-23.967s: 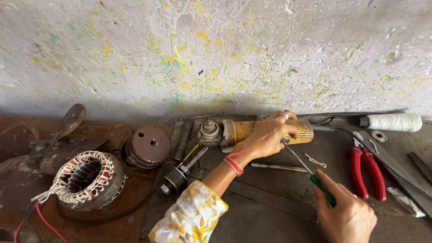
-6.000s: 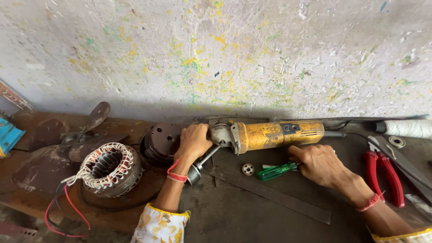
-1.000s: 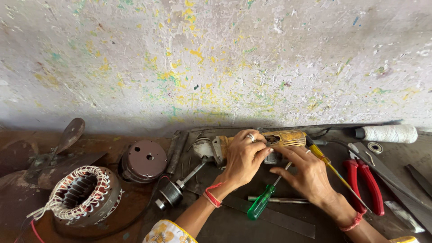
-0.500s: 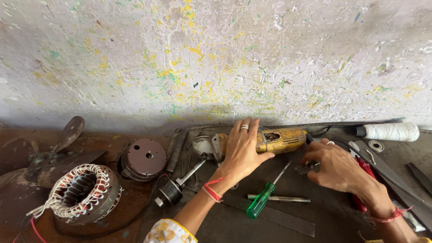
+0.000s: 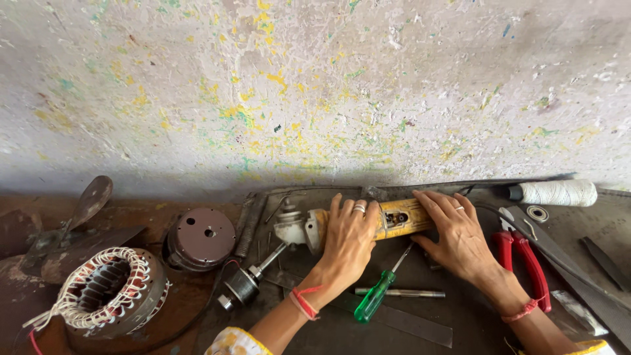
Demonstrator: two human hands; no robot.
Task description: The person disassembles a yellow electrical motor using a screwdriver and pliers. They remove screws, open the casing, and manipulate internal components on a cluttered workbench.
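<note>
Hands (image 5: pixel 348 240) atop yellow grinder (image 5: pixel 401 218)

Both hands lie palm down, side by side and a little apart, fingers pointing away from the body; the left hand (image 5: pixel 348 244) has its fingers close together and slightly curved, a ring on one; the right hand (image 5: pixel 460 236) spreads its fingers flatter, also ringed; each wrist wears a red thread; both forearms rise from the lower edge, yellow-patterned sleeves at the elbows.
</note>
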